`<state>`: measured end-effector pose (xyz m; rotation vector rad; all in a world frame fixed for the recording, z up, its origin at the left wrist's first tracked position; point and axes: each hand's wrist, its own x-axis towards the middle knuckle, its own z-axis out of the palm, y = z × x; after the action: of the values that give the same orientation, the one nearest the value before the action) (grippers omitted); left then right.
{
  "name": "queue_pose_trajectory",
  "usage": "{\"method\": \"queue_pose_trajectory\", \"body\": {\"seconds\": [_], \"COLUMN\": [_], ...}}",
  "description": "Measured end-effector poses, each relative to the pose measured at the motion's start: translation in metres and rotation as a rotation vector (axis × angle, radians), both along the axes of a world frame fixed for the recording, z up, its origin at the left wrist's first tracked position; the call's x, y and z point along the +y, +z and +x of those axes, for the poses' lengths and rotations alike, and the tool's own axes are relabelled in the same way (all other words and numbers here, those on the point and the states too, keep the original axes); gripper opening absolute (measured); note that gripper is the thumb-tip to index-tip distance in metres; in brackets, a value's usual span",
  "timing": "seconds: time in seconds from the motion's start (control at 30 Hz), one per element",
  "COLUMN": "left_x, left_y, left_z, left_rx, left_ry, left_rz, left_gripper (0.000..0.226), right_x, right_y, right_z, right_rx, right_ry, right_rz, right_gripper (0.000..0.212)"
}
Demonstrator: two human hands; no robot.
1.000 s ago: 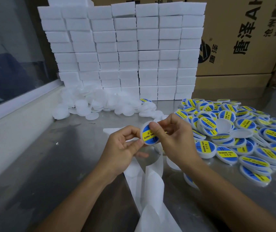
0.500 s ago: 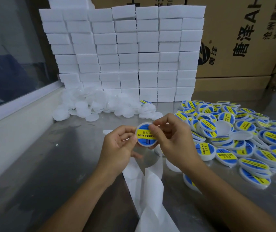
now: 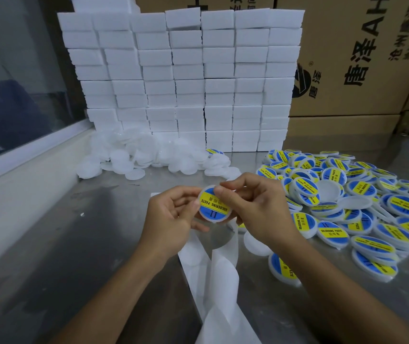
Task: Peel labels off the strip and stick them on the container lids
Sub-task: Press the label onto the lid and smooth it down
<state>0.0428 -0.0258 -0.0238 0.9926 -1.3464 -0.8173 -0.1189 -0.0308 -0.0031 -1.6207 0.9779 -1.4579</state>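
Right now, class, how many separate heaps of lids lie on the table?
2: the plain white heap back left, below the white blocks; the labelled heap on the right. The left hand and right hand hold a separate lid. Arms may hide others.

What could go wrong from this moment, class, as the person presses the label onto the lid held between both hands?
1. The label may set crooked or creased under the right hand thumb.
2. The lid, pinched by the left hand at its edge, could slip onto the metal table.
3. The loose backing strip could snag a forearm.
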Motion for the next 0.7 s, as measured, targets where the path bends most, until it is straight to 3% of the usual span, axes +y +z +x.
{"method": "queue_pose_trajectory", "body": {"seconds": [0.1, 0.27, 0.43, 0.6, 0.7], "left_x": [0.001, -0.004, -0.006, -0.003, 0.000], "left_y": [-0.002, -0.003, -0.003, -0.001, -0.001], "left_z": [-0.004, 0.001, 0.005, 0.001, -0.005], "left_rx": [-0.036, 0.032, 0.091, 0.099, 0.131], "left_ry": [-0.008, 0.055, 0.107, 0.056, -0.001], "left_rz": [0.011, 0.053, 0.080, 0.076, 0.110], "left_gripper": [0.024, 0.021, 0.025, 0.021, 0.017], "right_x": [0.000, -0.002, -0.003, -0.006, -0.009], "right_y": [0.000, -0.003, -0.005, -0.003, -0.005], "right_z": [0.000, 0.003, 0.001, -0.001, -0.004], "right_rx": [-0.027, 0.020, 0.071, -0.026, 0.017], "right_ry": [-0.028, 0.071, 0.155, 0.118, 0.035], "right_rz": [-0.007, 0.042, 0.091, 0.044, -0.019], "right_gripper": [0.013, 0.005, 0.038, 0.013, 0.005]}}
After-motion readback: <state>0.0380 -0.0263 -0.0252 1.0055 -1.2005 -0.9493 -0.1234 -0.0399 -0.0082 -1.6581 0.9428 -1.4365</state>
